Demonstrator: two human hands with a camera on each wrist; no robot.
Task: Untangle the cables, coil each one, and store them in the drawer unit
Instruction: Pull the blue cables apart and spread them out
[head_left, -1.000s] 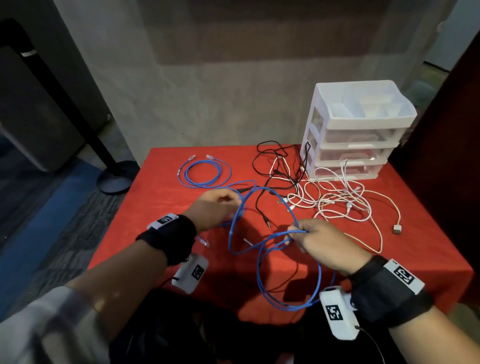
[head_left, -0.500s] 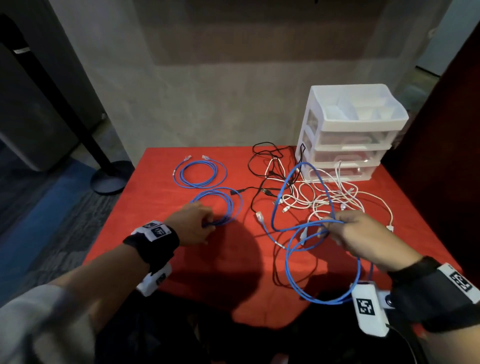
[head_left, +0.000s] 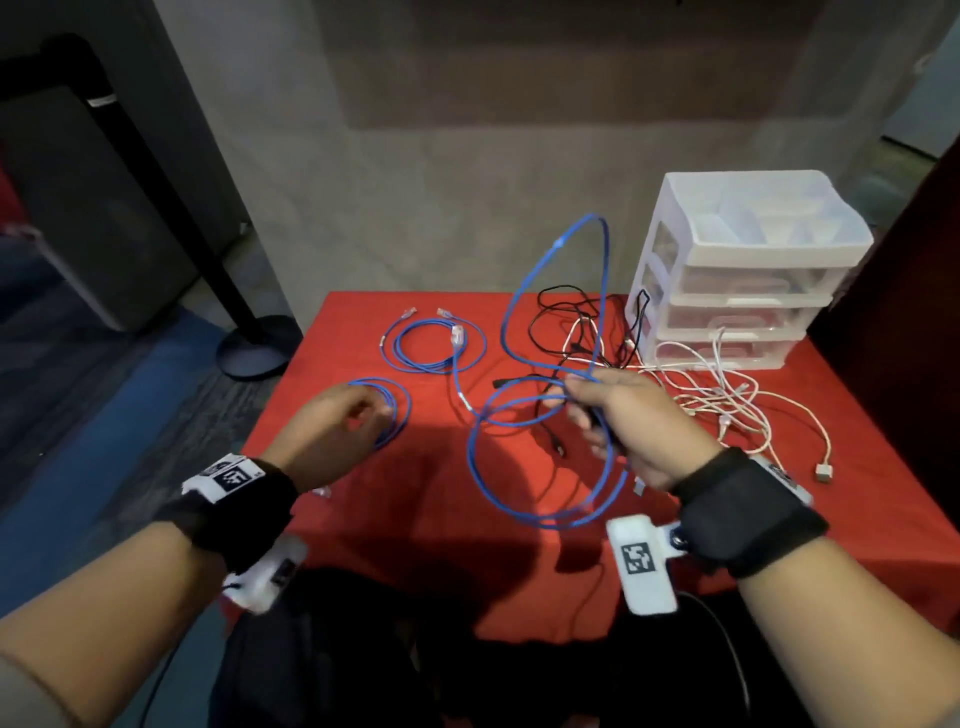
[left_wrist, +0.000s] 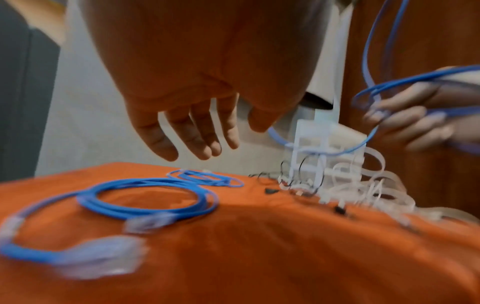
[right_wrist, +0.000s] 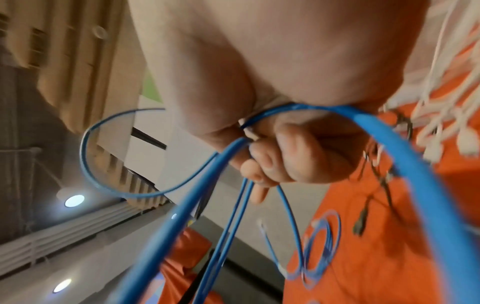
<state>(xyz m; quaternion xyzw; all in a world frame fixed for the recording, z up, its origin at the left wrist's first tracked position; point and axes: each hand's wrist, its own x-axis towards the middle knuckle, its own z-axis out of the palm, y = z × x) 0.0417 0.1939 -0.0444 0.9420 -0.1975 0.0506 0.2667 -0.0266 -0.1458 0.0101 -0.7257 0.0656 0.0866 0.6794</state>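
- Head view: dim room, muted colour; red cloth-covered table (head_left: 415, 545) moderately lit from above, dark shadows of the arms falling on its near half.
- Head view edges: wide-angle bending, corners darkened.
- Left wrist view: heavy motion blur; coiled blue network cable (left_wrist: 145, 197) smeared, colours shifted to orange.
- Right wrist view: two round ceiling lamps (right_wrist: 74, 200) glaring; held blue cable loop (right_wrist: 405, 144) soft and streaked.
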